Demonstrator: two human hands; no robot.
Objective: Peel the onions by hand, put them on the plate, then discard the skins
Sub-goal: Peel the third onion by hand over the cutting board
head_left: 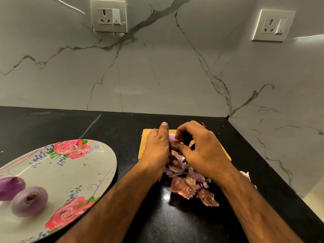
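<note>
Plate [70, 172] w/ 2 peeled onions [29, 201]

Left hand [156, 148] grips onion [172, 138]; right hand [201, 148] pinches its skin; peels [189, 186] below.

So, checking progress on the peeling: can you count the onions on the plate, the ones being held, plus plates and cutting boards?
Peeled onions on the plate: 2
Onion in the left hand: 1
Plate: 1
Cutting board: 1
Total: 5

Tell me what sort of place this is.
Most likely a home kitchen: a black stone counter, a marble-look wall with power sockets, and a floral plate holding two peeled onions.
</note>
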